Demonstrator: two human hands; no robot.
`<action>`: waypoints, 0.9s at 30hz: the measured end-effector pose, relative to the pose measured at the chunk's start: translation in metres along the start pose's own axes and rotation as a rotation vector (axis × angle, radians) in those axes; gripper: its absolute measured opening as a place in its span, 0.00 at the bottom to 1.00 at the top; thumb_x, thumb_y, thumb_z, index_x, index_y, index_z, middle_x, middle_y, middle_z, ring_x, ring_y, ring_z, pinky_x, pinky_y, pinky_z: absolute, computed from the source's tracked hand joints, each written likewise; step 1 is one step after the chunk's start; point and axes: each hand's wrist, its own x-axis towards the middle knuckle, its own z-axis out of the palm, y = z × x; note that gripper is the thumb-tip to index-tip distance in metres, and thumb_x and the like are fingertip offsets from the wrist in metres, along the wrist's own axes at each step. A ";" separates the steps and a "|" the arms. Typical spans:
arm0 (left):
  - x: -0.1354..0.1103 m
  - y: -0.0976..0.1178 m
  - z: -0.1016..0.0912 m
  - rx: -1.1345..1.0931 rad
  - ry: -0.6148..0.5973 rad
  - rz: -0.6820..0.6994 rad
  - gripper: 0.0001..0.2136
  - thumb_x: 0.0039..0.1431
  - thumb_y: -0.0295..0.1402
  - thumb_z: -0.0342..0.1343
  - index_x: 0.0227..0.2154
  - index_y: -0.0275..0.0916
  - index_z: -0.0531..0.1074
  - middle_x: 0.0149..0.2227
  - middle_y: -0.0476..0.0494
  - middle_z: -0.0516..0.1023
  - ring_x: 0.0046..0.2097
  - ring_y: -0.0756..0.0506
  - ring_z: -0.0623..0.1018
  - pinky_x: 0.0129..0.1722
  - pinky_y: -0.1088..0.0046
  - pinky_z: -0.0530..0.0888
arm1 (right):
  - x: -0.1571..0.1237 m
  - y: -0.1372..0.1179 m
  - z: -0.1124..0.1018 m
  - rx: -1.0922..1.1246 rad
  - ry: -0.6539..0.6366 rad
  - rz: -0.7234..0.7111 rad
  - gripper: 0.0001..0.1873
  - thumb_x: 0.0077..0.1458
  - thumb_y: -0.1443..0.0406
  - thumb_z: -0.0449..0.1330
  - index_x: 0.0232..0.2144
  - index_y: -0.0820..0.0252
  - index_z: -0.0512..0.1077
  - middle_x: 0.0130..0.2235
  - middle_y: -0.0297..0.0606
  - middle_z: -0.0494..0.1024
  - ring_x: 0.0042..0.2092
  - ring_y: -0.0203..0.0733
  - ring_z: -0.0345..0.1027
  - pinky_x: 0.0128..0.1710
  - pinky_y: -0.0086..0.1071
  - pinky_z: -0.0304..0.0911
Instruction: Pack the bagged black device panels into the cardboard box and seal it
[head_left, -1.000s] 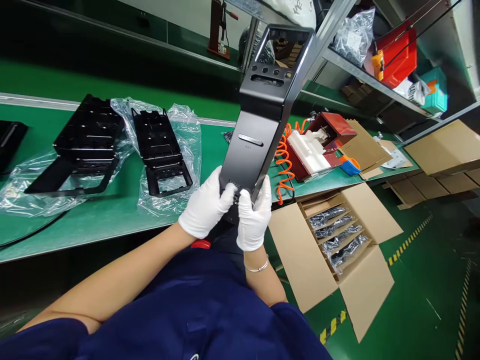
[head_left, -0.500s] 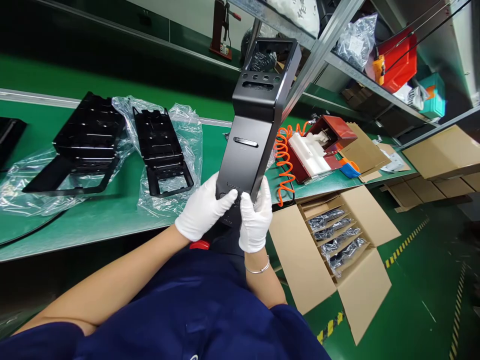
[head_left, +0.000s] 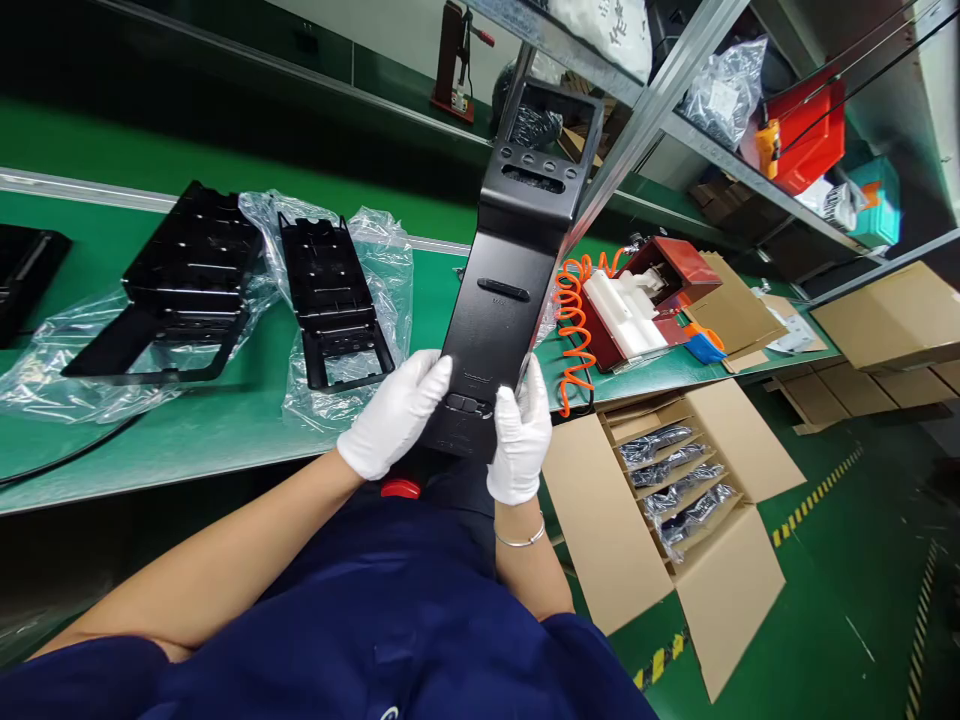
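A long black plastic panel (head_left: 510, 270) stands upright in front of me, its near end at my lap and its open frame end up by the shelf. My left hand (head_left: 394, 415), in a white glove, grips its lower left edge. On the lower right edge sits my gloved right hand (head_left: 519, 430), fingers wrapped round it. Between the two hands a small latch part (head_left: 466, 404) shows on the panel's face.
Two black plastic frames (head_left: 191, 285) (head_left: 334, 300) lie on clear bags on the green conveyor table (head_left: 210, 430). An orange coiled hose (head_left: 574, 335) and a red-and-white fixture (head_left: 637, 300) sit to the right. An open carton of bagged parts (head_left: 675, 490) stands on the floor.
The panel has tilted slightly right and dropped a little. My thumbs have moved apart from the middle, uncovering the latch part at the panel's lower end.
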 end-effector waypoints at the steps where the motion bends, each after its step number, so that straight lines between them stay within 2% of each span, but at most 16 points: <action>1: -0.001 -0.001 0.000 -0.060 0.027 -0.002 0.21 0.67 0.53 0.43 0.36 0.41 0.70 0.36 0.42 0.77 0.39 0.41 0.77 0.42 0.62 0.77 | 0.001 -0.002 0.000 0.024 -0.016 0.015 0.39 0.56 0.52 0.61 0.65 0.61 0.60 0.64 0.46 0.66 0.63 0.48 0.64 0.64 0.46 0.63; 4: -0.005 -0.001 0.001 -0.175 0.144 -0.004 0.20 0.66 0.54 0.45 0.31 0.43 0.68 0.33 0.43 0.74 0.38 0.41 0.76 0.40 0.61 0.77 | 0.002 -0.007 -0.002 0.062 -0.070 0.051 0.35 0.58 0.54 0.60 0.64 0.61 0.61 0.64 0.44 0.67 0.63 0.47 0.65 0.64 0.45 0.63; 6: -0.008 0.001 0.003 -0.235 0.180 -0.030 0.20 0.65 0.54 0.47 0.30 0.43 0.68 0.32 0.44 0.72 0.37 0.42 0.75 0.37 0.62 0.78 | 0.002 -0.008 -0.002 0.040 -0.093 0.059 0.33 0.60 0.54 0.58 0.64 0.60 0.62 0.64 0.42 0.67 0.63 0.46 0.65 0.63 0.43 0.64; 15: -0.013 0.004 0.006 -0.303 0.195 -0.077 0.20 0.63 0.56 0.49 0.32 0.42 0.68 0.32 0.44 0.72 0.36 0.42 0.74 0.35 0.62 0.77 | 0.001 -0.012 -0.005 -0.013 -0.116 0.029 0.29 0.63 0.55 0.56 0.62 0.60 0.65 0.61 0.41 0.72 0.62 0.44 0.65 0.64 0.40 0.63; 18: -0.014 0.005 0.008 -0.309 0.187 -0.093 0.20 0.63 0.55 0.50 0.35 0.42 0.68 0.33 0.45 0.72 0.35 0.43 0.74 0.36 0.63 0.76 | 0.003 -0.011 -0.006 -0.097 -0.190 -0.024 0.31 0.64 0.52 0.55 0.63 0.60 0.63 0.61 0.41 0.71 0.64 0.44 0.63 0.65 0.41 0.59; 22: -0.017 0.003 0.014 -0.271 0.274 -0.065 0.21 0.58 0.56 0.56 0.36 0.42 0.65 0.35 0.46 0.71 0.37 0.44 0.74 0.39 0.64 0.75 | 0.003 -0.006 -0.003 -0.217 -0.329 -0.091 0.40 0.58 0.48 0.61 0.66 0.59 0.57 0.62 0.44 0.70 0.62 0.46 0.65 0.64 0.40 0.61; 27: -0.018 0.001 0.016 -0.288 0.287 -0.067 0.22 0.57 0.57 0.56 0.36 0.42 0.64 0.35 0.46 0.71 0.36 0.45 0.74 0.39 0.64 0.75 | 0.001 -0.001 0.002 -0.265 -0.300 -0.095 0.38 0.61 0.49 0.58 0.66 0.60 0.56 0.62 0.46 0.69 0.63 0.46 0.64 0.64 0.39 0.59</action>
